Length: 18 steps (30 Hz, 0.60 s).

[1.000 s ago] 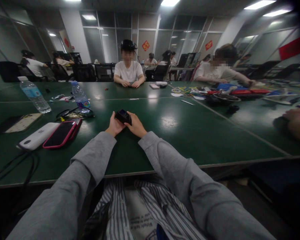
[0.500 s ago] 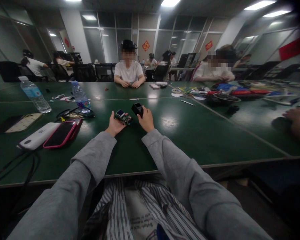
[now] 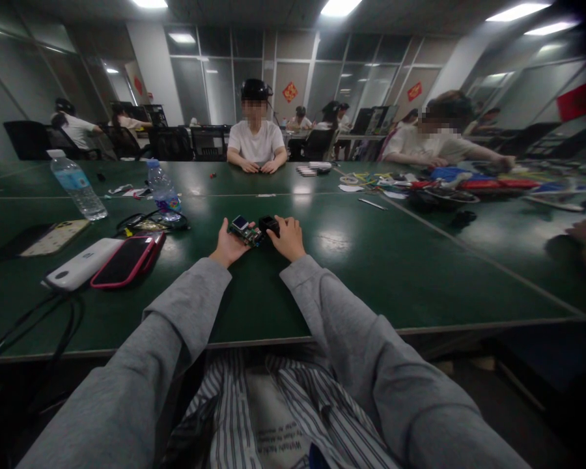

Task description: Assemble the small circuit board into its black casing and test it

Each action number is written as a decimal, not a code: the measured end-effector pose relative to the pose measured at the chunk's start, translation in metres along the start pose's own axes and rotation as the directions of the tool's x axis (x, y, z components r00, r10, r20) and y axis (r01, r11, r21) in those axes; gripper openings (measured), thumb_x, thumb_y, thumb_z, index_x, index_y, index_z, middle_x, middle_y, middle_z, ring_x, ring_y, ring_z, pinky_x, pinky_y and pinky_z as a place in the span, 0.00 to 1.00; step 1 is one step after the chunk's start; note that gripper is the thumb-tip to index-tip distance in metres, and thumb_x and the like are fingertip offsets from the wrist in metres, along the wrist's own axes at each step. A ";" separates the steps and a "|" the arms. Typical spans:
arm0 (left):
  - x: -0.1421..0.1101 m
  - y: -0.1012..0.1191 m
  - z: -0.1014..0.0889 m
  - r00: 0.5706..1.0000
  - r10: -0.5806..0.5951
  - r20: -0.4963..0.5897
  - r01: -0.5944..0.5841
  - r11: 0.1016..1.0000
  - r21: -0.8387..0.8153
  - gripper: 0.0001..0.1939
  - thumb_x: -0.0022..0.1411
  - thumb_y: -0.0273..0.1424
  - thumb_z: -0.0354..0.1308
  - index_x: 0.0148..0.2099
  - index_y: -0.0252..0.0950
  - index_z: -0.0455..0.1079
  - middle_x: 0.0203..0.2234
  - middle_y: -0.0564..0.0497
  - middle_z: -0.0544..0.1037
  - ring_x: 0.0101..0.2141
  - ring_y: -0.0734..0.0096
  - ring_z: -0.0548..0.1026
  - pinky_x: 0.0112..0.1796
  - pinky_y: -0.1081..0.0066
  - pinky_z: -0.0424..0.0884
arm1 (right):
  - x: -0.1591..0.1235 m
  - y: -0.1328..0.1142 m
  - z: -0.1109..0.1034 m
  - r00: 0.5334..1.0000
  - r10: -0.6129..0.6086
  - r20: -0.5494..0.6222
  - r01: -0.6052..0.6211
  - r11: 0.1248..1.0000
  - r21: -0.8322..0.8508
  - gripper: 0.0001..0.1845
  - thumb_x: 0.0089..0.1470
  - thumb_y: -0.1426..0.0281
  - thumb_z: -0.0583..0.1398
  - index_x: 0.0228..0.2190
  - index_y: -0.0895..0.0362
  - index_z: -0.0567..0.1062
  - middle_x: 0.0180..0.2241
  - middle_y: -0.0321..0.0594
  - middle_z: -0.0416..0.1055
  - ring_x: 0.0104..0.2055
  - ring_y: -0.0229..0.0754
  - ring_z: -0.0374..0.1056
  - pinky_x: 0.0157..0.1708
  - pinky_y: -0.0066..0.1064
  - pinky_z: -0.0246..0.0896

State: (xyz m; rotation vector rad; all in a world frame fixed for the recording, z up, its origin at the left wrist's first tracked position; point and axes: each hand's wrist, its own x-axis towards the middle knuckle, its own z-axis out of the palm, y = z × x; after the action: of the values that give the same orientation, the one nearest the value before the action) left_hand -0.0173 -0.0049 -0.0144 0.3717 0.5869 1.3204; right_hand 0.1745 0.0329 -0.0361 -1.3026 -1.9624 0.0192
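A small green circuit board [image 3: 247, 230] with a little screen rests on the palm and fingers of my left hand [image 3: 228, 245]. The thumb of that hand stands up along the board's left side. My right hand [image 3: 290, 239] grips a small black plastic case [image 3: 269, 226] between thumb and fingers. The case is tilted and close to the board's right end; whether the two touch I cannot tell. Both hands are low over the green table [image 3: 351, 280].
Left on the table are a pink-cased phone [image 3: 125, 262], a white power bank [image 3: 82, 264], a patterned phone case [image 3: 55, 236], two water bottles [image 3: 79, 185] [image 3: 165, 191] and black cables. Tangled wires and tools [image 3: 449, 185] lie at the right. A person [image 3: 256, 140] sits opposite.
My right hand has lowered and turned the black case, which is nearer the circuit board. The left hand still supports the board. The person at the right has stretched out an arm.
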 end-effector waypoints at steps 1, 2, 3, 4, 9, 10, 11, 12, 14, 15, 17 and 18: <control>0.000 0.000 0.000 1.000 0.002 -0.001 -0.002 1.000 0.001 0.33 0.68 0.54 0.42 0.58 0.33 0.68 0.43 0.39 0.80 0.43 0.53 0.79 0.46 0.56 0.74 | 0.000 -0.001 -0.001 1.000 -0.004 -0.005 0.004 1.000 0.007 0.26 0.60 0.62 0.59 0.57 0.58 0.68 0.48 0.56 0.64 0.53 0.61 0.59 0.51 0.58 0.60; 0.000 0.000 0.000 1.000 0.004 -0.004 -0.004 1.000 0.001 0.33 0.68 0.54 0.42 0.58 0.33 0.68 0.43 0.39 0.81 0.43 0.53 0.79 0.46 0.56 0.74 | 0.000 -0.003 -0.002 1.000 -0.009 -0.006 0.009 1.000 0.009 0.25 0.60 0.62 0.59 0.56 0.58 0.68 0.49 0.56 0.64 0.53 0.61 0.59 0.51 0.58 0.60; 0.000 0.000 0.001 1.000 0.006 -0.006 -0.006 1.000 0.003 0.33 0.68 0.54 0.42 0.58 0.33 0.68 0.43 0.39 0.81 0.43 0.53 0.79 0.45 0.56 0.74 | 0.000 -0.004 -0.003 1.000 -0.011 -0.006 0.011 1.000 0.007 0.25 0.60 0.62 0.58 0.56 0.58 0.68 0.49 0.56 0.64 0.53 0.61 0.59 0.51 0.58 0.60; -0.001 0.000 0.001 1.000 0.008 -0.010 -0.008 1.000 0.004 0.33 0.68 0.53 0.42 0.58 0.33 0.68 0.43 0.38 0.81 0.43 0.53 0.79 0.45 0.56 0.74 | -0.001 -0.006 -0.004 1.000 -0.010 -0.005 0.010 1.000 0.000 0.24 0.61 0.62 0.58 0.56 0.59 0.69 0.49 0.57 0.64 0.53 0.61 0.59 0.51 0.57 0.60; -0.001 -0.001 0.002 1.000 0.008 -0.022 -0.008 1.000 0.014 0.34 0.68 0.53 0.41 0.58 0.31 0.67 0.43 0.38 0.80 0.43 0.53 0.79 0.44 0.57 0.74 | -0.002 -0.013 -0.010 0.999 0.039 0.014 -0.037 0.997 -0.069 0.23 0.63 0.65 0.56 0.56 0.60 0.69 0.49 0.57 0.65 0.53 0.60 0.59 0.50 0.52 0.60; -0.001 -0.001 0.002 1.000 0.006 -0.020 -0.005 1.000 0.016 0.34 0.68 0.53 0.41 0.59 0.31 0.67 0.43 0.38 0.80 0.43 0.54 0.79 0.44 0.58 0.74 | -0.002 -0.014 -0.012 0.999 0.050 0.018 -0.048 0.996 -0.081 0.22 0.63 0.65 0.56 0.56 0.60 0.69 0.49 0.57 0.65 0.53 0.59 0.60 0.50 0.51 0.60; -0.001 -0.001 0.001 1.000 0.002 -0.014 -0.002 1.000 0.017 0.34 0.68 0.54 0.41 0.59 0.31 0.66 0.43 0.38 0.80 0.43 0.54 0.80 0.44 0.58 0.74 | -0.003 -0.016 -0.013 0.998 0.060 0.019 -0.058 0.994 -0.093 0.22 0.64 0.65 0.55 0.56 0.60 0.69 0.49 0.56 0.65 0.53 0.58 0.60 0.51 0.49 0.60; 0.000 -0.001 0.001 1.000 0.000 -0.008 0.001 1.000 0.019 0.35 0.68 0.54 0.40 0.58 0.30 0.66 0.43 0.38 0.80 0.43 0.54 0.80 0.44 0.59 0.74 | -0.003 -0.017 -0.014 0.998 0.068 0.019 -0.065 0.992 -0.105 0.21 0.64 0.65 0.55 0.56 0.60 0.69 0.50 0.56 0.65 0.53 0.57 0.60 0.51 0.48 0.60; 0.000 -0.001 0.001 1.000 -0.005 0.002 0.005 1.000 0.024 0.35 0.68 0.54 0.40 0.58 0.30 0.67 0.43 0.39 0.81 0.43 0.54 0.79 0.43 0.59 0.75 | -0.003 -0.019 -0.016 0.997 0.080 0.017 -0.077 0.989 -0.127 0.21 0.65 0.66 0.54 0.56 0.60 0.69 0.50 0.55 0.66 0.53 0.56 0.60 0.51 0.45 0.60; 0.000 -0.001 0.000 1.000 -0.005 0.004 0.005 1.000 0.026 0.35 0.68 0.55 0.40 0.58 0.30 0.67 0.43 0.39 0.81 0.44 0.54 0.79 0.42 0.60 0.75 | -0.003 -0.019 -0.016 0.996 0.085 0.016 -0.082 0.988 -0.133 0.21 0.65 0.66 0.54 0.56 0.60 0.69 0.50 0.54 0.66 0.53 0.55 0.61 0.51 0.45 0.59; 0.000 0.000 0.000 1.000 -0.002 0.002 0.002 1.000 0.027 0.35 0.68 0.55 0.41 0.59 0.31 0.66 0.43 0.39 0.81 0.44 0.54 0.79 0.42 0.60 0.75 | -0.003 -0.019 -0.016 0.996 0.089 0.017 -0.086 0.987 -0.137 0.21 0.65 0.65 0.54 0.56 0.60 0.69 0.50 0.54 0.66 0.53 0.55 0.61 0.50 0.44 0.60; 0.000 0.000 0.000 1.000 -0.002 0.001 0.002 1.000 0.027 0.35 0.68 0.55 0.41 0.59 0.31 0.66 0.43 0.39 0.81 0.44 0.54 0.79 0.42 0.60 0.75 | -0.003 -0.019 -0.015 0.996 0.088 0.018 -0.085 0.987 -0.136 0.21 0.65 0.64 0.55 0.56 0.60 0.69 0.50 0.54 0.66 0.53 0.55 0.61 0.50 0.44 0.60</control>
State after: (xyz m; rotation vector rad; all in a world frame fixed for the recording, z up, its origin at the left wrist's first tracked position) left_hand -0.0169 -0.0049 -0.0144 0.3936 0.6045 1.3115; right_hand 0.1695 0.0156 -0.0194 -1.4812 -1.9545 -0.0576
